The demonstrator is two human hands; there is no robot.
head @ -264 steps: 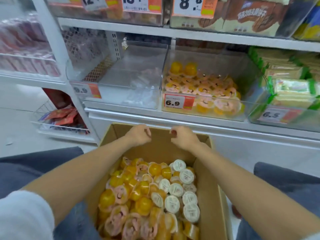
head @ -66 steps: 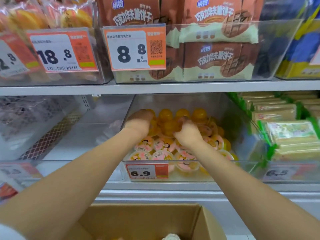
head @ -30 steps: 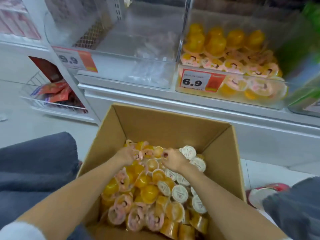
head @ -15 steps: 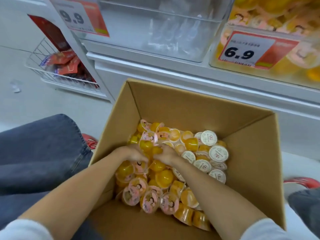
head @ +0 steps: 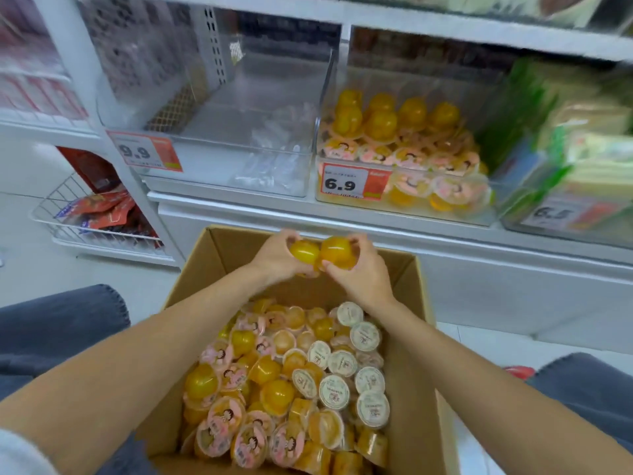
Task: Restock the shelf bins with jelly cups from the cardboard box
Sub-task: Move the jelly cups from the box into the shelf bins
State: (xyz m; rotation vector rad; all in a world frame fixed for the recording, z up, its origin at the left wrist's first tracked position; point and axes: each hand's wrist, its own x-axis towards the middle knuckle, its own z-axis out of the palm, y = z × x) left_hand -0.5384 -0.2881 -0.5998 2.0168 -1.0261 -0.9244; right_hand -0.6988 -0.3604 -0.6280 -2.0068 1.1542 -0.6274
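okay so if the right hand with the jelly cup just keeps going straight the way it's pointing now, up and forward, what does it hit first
Likely the shelf's white front ledge or the front wall of the 6.9 bin just above it. The right hand, holding a yellow jelly cup, hangs over the cardboard box; depth is unclear.

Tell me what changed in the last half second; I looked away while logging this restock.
Both hands rose out of the cardboard box, each now holding a yellow jelly cup: left hand on one cup, right hand on the other. The 6.9 bin looks unchanged.
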